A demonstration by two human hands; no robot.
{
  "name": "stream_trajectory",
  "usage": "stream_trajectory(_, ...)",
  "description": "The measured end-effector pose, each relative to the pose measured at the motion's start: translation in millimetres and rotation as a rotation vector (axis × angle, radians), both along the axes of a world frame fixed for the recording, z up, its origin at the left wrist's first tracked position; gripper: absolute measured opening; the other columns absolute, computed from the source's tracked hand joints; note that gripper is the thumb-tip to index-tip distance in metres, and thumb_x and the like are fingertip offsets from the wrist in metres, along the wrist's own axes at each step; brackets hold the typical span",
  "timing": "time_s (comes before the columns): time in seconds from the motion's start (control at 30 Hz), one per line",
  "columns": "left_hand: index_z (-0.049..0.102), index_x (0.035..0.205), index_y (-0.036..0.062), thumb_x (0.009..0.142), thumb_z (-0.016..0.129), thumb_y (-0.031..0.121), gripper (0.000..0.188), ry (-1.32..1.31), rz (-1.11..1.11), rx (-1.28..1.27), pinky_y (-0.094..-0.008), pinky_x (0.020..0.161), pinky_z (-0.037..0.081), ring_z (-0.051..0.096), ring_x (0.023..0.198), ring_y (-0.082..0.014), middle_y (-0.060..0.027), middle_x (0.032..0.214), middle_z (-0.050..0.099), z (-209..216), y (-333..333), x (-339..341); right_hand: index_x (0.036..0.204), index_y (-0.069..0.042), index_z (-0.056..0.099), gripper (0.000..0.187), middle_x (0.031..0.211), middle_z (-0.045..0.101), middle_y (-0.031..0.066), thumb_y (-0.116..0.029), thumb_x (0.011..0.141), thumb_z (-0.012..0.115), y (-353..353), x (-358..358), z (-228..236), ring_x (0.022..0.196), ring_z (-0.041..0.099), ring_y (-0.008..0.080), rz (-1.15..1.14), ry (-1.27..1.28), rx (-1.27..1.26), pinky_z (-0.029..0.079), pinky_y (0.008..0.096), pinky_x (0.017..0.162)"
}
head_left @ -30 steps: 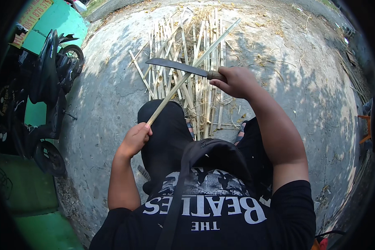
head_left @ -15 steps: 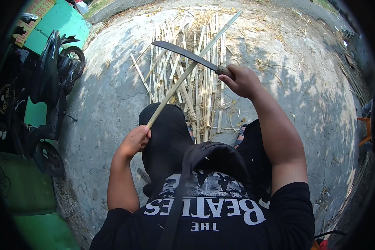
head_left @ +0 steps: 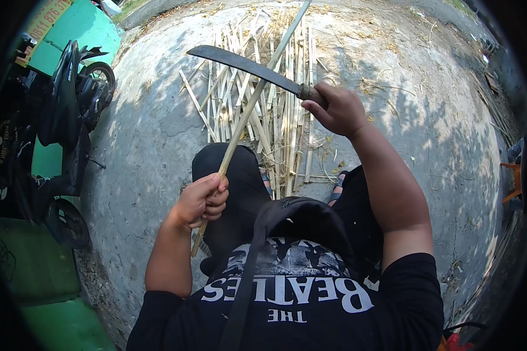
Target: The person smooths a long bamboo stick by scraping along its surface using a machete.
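My left hand is closed round a long bamboo strip, whose short lower end sticks out beneath my fist. The strip slants up and away to the right, past the top of the view. In my right hand is a machete, held by its wooden handle, the dark blade pointing left. Its blade crosses over the strip above my knees; whether the edge touches it I cannot tell. Beyond, on the ground between my feet, lies a loose pile of pale bamboo strips.
A dark motorbike stands at the left beside a green wall. Cracked concrete surrounds the pile, with shavings and dry leaves scattered beyond. An orange plastic chair shows at the right edge.
My left hand has shifted up and right along the strip, so its lower end now shows. The strip stands steeper. The machete has moved slightly left, its tip rising.
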State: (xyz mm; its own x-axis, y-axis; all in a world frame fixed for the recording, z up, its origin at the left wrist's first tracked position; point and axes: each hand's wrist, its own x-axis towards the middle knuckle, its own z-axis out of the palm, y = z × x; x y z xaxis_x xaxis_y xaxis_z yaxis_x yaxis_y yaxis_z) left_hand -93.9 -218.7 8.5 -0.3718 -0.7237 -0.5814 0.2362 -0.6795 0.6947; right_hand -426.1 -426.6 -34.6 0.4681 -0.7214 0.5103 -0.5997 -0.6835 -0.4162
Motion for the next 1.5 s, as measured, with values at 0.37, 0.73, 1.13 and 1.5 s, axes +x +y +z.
stream_trajectory(0.37, 0.041, 0.090, 0.0155, 0.112, 0.032, 0.049, 0.041, 0.125, 0.013, 0.055, -0.0235, 0.041, 0.019, 0.020, 0.045, -0.0049, 0.0066, 0.060, 0.026, -7.2, 23.6, -9.5, 0.080, -0.014, 0.056, 0.044, 0.061, 0.061, 0.0054, -0.055, 0.093, 0.065, -8.6, -10.3, -5.0, 0.055, 0.063, 0.0287, 0.051, 0.148, -0.241, 0.049, 0.0410, 0.056)
stream_trajectory(0.73, 0.042, 0.091, 0.0150, 0.113, 0.028, 0.048, 0.041, 0.246, -0.052, 0.128, -0.0238, 0.041, 0.020, 0.020, 0.044, -0.0053, 0.0064, 0.060, 0.026, -18.8, 52.9, 2.3, 0.087, -0.012, 0.060, 0.044, 0.068, 0.061, 0.0068, -0.055, 0.088, 0.071, -2.7, -1.9, 4.0, 0.064, 0.063, 0.0312, 0.086, 0.145, -0.233, 0.049, 0.0436, 0.065)
stream_trajectory(1.13, 0.042, 0.093, 0.0150, 0.112, 0.027, 0.049, 0.042, 0.385, 0.011, 0.068, -0.0241, 0.041, 0.020, 0.020, 0.045, -0.0055, 0.0068, 0.061, 0.026, -23.0, 50.9, -4.9, 0.084, -0.016, 0.057, 0.046, 0.065, 0.060, 0.0024, -0.060, 0.086, 0.071, 31.0, 30.8, 13.4, 0.064, 0.066, 0.0248, 0.339, 0.159, -0.413, 0.050, 0.0374, 0.070)
stream_trajectory(1.5, 0.045, 0.095, 0.0147, 0.112, 0.030, 0.049, 0.041, 0.452, -0.011, 0.185, -0.0235, 0.044, 0.023, 0.023, 0.049, -0.0063, 0.0061, 0.064, 0.027, -32.3, 81.4, 19.0, 0.082, -0.012, 0.056, 0.048, 0.058, 0.061, 0.0084, -0.058, 0.094, 0.063, 3.3, 12.2, -6.7, 0.053, 0.064, 0.0315, 0.003, 0.084, -0.233, 0.050, 0.0437, 0.057)
